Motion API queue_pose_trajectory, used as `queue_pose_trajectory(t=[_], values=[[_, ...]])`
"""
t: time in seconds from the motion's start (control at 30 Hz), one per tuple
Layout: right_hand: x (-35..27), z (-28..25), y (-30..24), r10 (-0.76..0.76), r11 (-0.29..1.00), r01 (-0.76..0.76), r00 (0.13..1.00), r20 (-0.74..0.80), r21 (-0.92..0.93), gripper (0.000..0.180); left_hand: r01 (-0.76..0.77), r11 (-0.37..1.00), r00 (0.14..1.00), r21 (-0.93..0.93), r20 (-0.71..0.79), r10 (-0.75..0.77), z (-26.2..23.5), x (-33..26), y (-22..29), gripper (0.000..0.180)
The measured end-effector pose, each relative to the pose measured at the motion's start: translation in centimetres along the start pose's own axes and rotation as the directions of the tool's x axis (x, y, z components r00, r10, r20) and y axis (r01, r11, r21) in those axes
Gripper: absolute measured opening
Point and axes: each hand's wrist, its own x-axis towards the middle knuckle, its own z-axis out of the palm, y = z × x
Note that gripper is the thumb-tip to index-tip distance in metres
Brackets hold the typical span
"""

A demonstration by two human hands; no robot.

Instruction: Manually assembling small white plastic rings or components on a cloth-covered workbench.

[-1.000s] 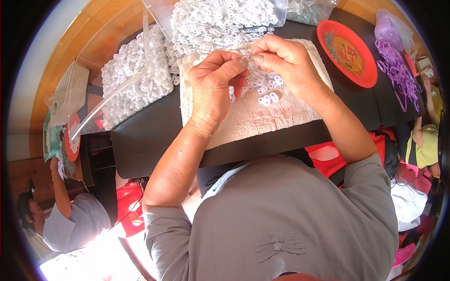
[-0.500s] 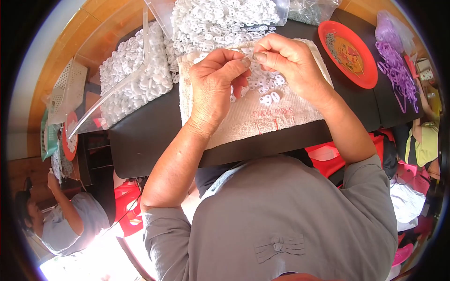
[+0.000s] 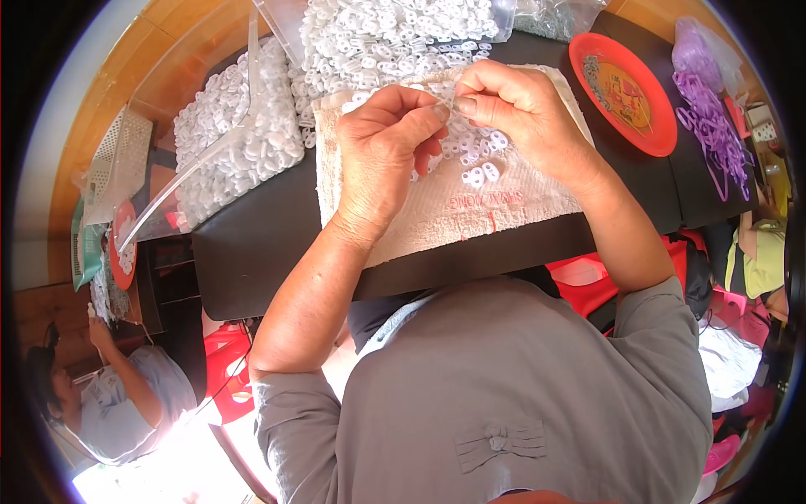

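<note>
Nearest, the left hand (image 3: 382, 155) and right hand (image 3: 512, 113) meet fingertip to fingertip, both pinched on a thin pale thread (image 3: 442, 99) whose length runs between them; small white plastic rings (image 3: 480, 160) lie just beneath on the cream towel (image 3: 470, 210), heaps beyond.

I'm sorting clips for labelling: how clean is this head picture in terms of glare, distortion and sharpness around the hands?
Head view: strong fisheye, so the black table edge bows and dark corners ring the picture; blown-out glare at the lower left floor; even daylight on the left hand, right hand and small white plastic rings, which look sharp, without motion blur.
</note>
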Motion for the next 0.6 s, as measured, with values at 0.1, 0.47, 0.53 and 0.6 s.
queue_pose_trajectory(t=[0.1, 0.47, 0.53, 0.6], values=[[0.0, 0.0, 0.3, -0.013, 1.000, 0.013, 1.000, 0.001, -0.002, 0.012, -0.014, 1.000, 1.000, 0.008, 0.004, 0.014, 0.1, 0.0, 0.0, 0.008], [-0.6, 2.2, 0.7, 0.016, 0.996, -0.008, 0.996, -0.088, 0.091, 0.007, 0.005, 0.991, 0.999, -0.132, -0.048, -0.012, 0.7, -0.5, -1.0, 0.007], [-0.3, 2.3, 0.6, 0.030, 0.996, -0.021, 0.994, -0.104, 0.091, 0.008, 0.011, 0.989, 0.998, -0.147, -0.058, -0.020, 0.5, -0.3, -0.9, 0.007], [0.0, 2.2, 0.4, 0.046, 0.994, -0.035, 0.993, -0.106, 0.099, 0.010, 0.027, 0.986, 0.997, -0.164, -0.063, -0.037, 0.3, -0.1, -0.6, 0.007]])
